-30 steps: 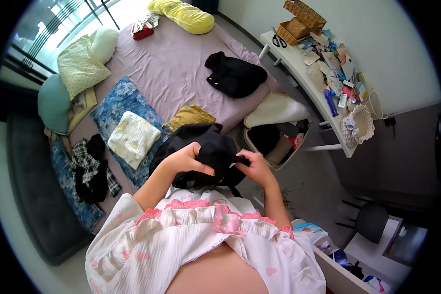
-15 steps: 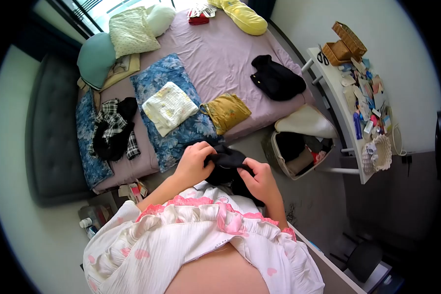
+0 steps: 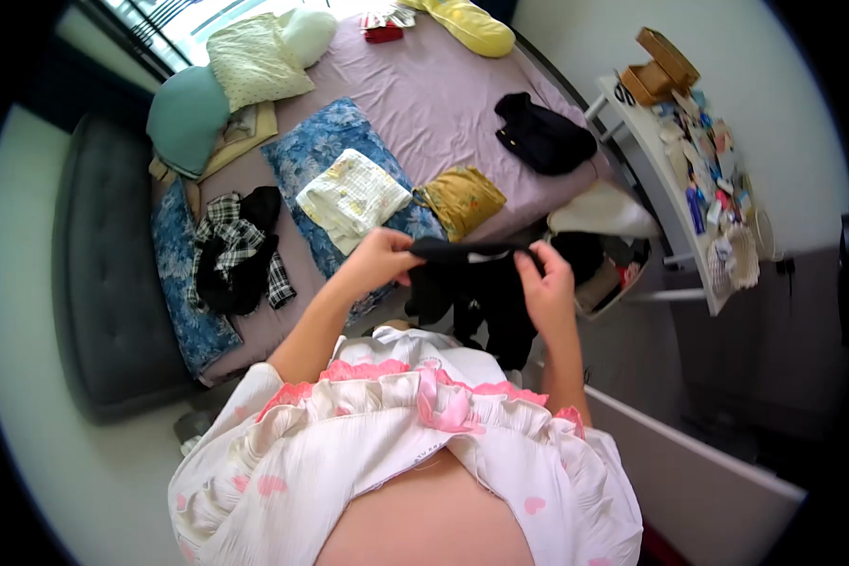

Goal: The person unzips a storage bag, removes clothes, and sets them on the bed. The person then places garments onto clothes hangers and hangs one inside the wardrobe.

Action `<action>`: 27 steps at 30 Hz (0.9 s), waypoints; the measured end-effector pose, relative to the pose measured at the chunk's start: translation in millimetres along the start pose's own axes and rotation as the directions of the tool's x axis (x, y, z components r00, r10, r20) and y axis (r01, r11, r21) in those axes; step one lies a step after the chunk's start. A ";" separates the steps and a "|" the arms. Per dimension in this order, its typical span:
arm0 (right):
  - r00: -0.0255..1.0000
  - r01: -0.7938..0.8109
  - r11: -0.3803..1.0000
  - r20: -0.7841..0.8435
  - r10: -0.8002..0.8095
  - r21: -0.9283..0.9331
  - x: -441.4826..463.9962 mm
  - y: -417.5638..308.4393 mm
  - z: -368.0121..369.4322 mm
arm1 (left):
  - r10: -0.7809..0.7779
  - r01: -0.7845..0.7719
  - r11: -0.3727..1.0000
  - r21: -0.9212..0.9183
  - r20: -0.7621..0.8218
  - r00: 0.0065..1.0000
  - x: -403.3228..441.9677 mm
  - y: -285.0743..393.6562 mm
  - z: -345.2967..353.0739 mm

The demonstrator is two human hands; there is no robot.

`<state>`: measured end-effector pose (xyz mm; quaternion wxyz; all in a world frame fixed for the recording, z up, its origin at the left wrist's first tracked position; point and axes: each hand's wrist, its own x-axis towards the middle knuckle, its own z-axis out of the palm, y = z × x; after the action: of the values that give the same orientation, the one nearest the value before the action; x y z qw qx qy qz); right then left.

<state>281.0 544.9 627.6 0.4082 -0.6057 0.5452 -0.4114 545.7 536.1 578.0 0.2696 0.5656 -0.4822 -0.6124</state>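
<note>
A black garment [image 3: 481,292] hangs in front of my body, its upper edge stretched straight between my two hands. My left hand [image 3: 384,262] pinches the left end of that edge, and my right hand [image 3: 549,283] grips the right end. A small pale patch shows on the inside of the edge. Just beyond the garment, a mustard pouch [image 3: 462,202] and a folded white patterned cloth [image 3: 351,196] lie on the bed, the cloth on a blue floral pillow [image 3: 316,137].
An open suitcase [image 3: 623,292] with clothes stands right of the bed. A cluttered white desk [image 3: 646,132] is along the right wall. On the bed lie another black garment [image 3: 544,134], a plaid garment [image 3: 226,236] and pillows. A white panel [image 3: 689,462] rises at lower right.
The black garment was bunched up in my hands; now it hangs down, opened out. My hands have moved farther apart and forward. The view has turned.
</note>
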 end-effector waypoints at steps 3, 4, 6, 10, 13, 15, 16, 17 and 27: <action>0.994 0.007 0.999 -0.111 -0.013 -0.047 -5.5 -9.5 3.2 | 0.099 -0.099 0.993 0.069 -0.001 0.995 11.1 32.5 -14.9; 0.990 -0.032 0.999 -0.138 0.031 -0.009 -12.6 -22.2 4.8 | 0.151 -0.150 0.984 0.094 -0.004 0.989 17.0 42.7 -19.0; 0.982 0.012 1.000 -0.188 -0.013 -0.005 -28.0 -31.9 9.3 | 0.288 -0.287 0.950 0.125 0.010 0.958 23.3 69.0 -25.4; 0.947 0.121 0.917 -0.233 -0.221 -0.379 -61.0 -46.2 8.1 | 0.628 -0.618 0.741 0.265 0.056 0.777 51.5 109.9 -15.2; 0.932 0.028 0.876 -0.305 -0.197 -0.481 -85.9 -33.4 -3.0 | 0.657 -0.714 0.650 0.260 0.279 0.700 42.8 155.5 7.1; 0.894 -0.144 0.899 -0.444 -0.061 -0.413 -108.8 -29.2 -31.0 | 0.704 -0.758 0.642 0.115 0.303 0.642 38.4 183.6 22.4; 0.859 -0.223 0.903 -0.511 0.004 -0.367 -118.8 -34.6 -41.2 | 0.727 -0.773 0.633 0.039 0.314 0.611 31.2 201.2 30.6; 0.794 -0.163 0.931 -0.604 -0.073 -0.327 -129.0 -42.4 -51.6 | 0.780 -0.825 0.565 0.021 0.313 0.542 20.8 219.9 37.2; 0.485 -0.131 0.718 -0.676 -0.555 -0.684 -218.1 -219.1 -132.4 | 0.886 -0.894 0.357 -0.271 0.401 0.232 -27.9 323.2 125.2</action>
<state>212.6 771.9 866.1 -0.2131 -0.4922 0.6914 -0.4841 362.9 470.3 866.4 0.4339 0.0195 -0.7712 -0.4654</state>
